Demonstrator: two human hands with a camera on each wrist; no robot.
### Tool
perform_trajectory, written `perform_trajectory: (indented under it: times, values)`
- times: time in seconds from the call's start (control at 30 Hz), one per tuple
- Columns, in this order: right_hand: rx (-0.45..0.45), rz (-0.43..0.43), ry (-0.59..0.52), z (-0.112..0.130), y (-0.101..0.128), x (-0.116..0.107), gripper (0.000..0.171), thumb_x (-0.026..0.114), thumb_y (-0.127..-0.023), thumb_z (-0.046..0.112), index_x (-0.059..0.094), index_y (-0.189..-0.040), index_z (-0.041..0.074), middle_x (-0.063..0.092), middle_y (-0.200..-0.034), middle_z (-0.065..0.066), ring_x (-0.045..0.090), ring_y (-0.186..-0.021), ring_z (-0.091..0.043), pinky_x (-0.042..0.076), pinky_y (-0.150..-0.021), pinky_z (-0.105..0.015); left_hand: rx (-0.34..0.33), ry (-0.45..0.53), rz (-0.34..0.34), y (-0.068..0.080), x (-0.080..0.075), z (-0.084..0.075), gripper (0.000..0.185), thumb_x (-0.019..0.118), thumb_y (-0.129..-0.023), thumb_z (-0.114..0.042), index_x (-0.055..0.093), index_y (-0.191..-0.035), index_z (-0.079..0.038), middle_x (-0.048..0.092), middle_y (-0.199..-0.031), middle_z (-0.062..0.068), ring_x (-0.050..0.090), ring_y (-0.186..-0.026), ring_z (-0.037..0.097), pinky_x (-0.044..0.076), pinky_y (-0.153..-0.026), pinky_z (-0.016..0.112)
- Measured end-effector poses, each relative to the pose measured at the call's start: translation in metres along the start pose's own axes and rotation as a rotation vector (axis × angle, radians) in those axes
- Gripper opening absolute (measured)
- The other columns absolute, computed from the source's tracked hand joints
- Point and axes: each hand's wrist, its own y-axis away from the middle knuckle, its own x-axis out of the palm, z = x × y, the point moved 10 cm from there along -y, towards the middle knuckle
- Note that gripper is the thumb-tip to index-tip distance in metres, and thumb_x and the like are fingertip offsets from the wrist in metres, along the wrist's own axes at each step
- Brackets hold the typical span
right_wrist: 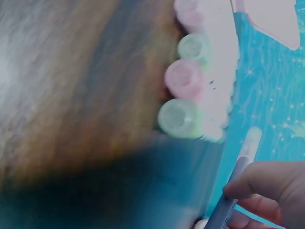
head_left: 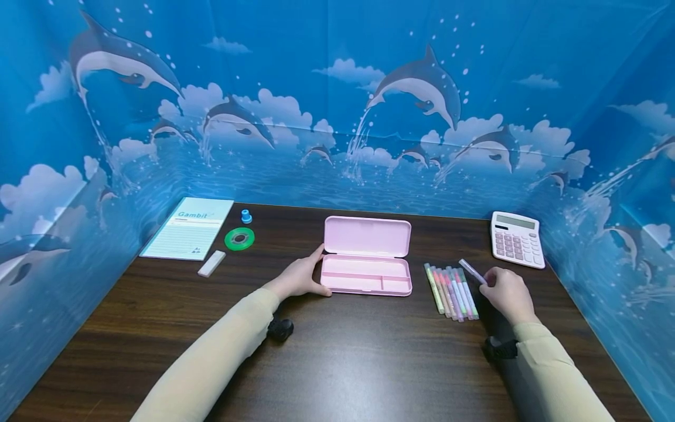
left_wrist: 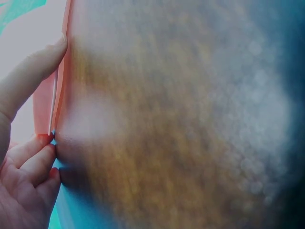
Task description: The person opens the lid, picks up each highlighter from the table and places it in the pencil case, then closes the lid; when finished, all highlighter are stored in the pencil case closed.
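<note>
The right hand (head_left: 507, 293) is pinching a lilac pen (head_left: 471, 271) in its grip, fingers curled round the barrel, lifting it just above the row of pens (head_left: 451, 292) lying on the worktop (head_left: 337, 363) directly beside that grip. The left hand (head_left: 298, 278) is resting against the left end of the open pink pencil case (head_left: 367, 272), thumb and fingers touching its edge, grip loose and apart. A calculator (head_left: 517, 239) is sitting beyond the right hand.
</note>
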Motion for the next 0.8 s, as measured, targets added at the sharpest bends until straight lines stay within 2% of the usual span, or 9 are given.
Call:
perform_trajectory:
  times: [0.3, 0.57, 0.8]
  values:
    - [-0.115, -0.045, 0.030, 0.039, -0.004, -0.001, 0.018, 0.070, -0.078, 0.011, 0.063, -0.089, -0.002, 0.058, -0.079, -0.015, 0.051, -0.069, -0.026, 0.042, -0.059, -0.039, -0.010, 0.016, 0.005, 0.002, -0.001, 0.000, 0.119, 0.083, -0.069, -0.042, 0.007, -0.154, -0.008, 0.038, -0.149, 0.013, 0.043, -0.131, 0.030, 0.036, -0.106, 0.044]
    - [-0.204, -0.039, 0.051, 0.084, -0.009, 0.014, 0.017, 0.072, -0.078, 0.016, 0.067, -0.090, 0.005, 0.059, -0.081, -0.012, 0.052, -0.069, -0.024, 0.044, -0.057, -0.039, -0.031, -0.002, 0.006, 0.001, -0.001, 0.003, 0.121, 0.083, -0.068, -0.045, 0.005, -0.154, -0.011, 0.039, -0.149, 0.010, 0.044, -0.131, 0.028, 0.036, -0.106, 0.042]
    - [-0.270, -0.018, 0.046, 0.121, -0.014, 0.031, 0.016, 0.073, -0.077, 0.013, 0.068, -0.090, 0.006, 0.059, -0.079, -0.008, 0.052, -0.067, -0.022, 0.045, -0.056, -0.037, -0.038, -0.004, 0.012, 0.002, -0.001, 0.002, 0.120, 0.083, -0.069, -0.045, 0.005, -0.154, -0.011, 0.039, -0.149, 0.011, 0.044, -0.131, 0.028, 0.036, -0.106, 0.042]
